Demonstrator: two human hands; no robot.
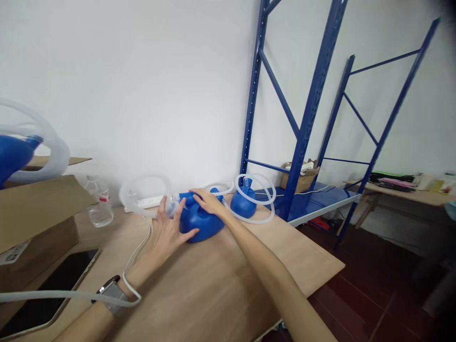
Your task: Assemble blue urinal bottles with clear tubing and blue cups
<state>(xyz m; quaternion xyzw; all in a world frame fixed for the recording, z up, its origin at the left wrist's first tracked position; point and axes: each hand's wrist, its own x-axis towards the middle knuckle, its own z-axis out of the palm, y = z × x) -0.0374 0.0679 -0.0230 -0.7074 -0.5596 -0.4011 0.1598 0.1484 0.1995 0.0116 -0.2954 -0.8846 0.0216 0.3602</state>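
A blue plastic bottle (202, 224) with a handle lies on its side on the wooden table (213, 285). My right hand (208, 202) rests over its top and steadies it, fingers bent around the handle area. Beside the bottle's neck, my left hand (166, 232) has its fingers spread, with the thumb at the bottle's body. A translucent hose (146, 180) loops up behind my left hand, near the neck; its exact joint there is blurred. Just right of my right hand stands a second blue bottle (243, 205) with a coiled clear hose (272, 197).
At the left, an open cardboard box (42, 209) holds another blue bottle (14, 154) with hose. Near it are a water bottle (100, 202), a tablet (60, 285) and a power strip (149, 202). A white cord (140, 249) crosses my left wrist. Blue shelving (306, 114) stands right.
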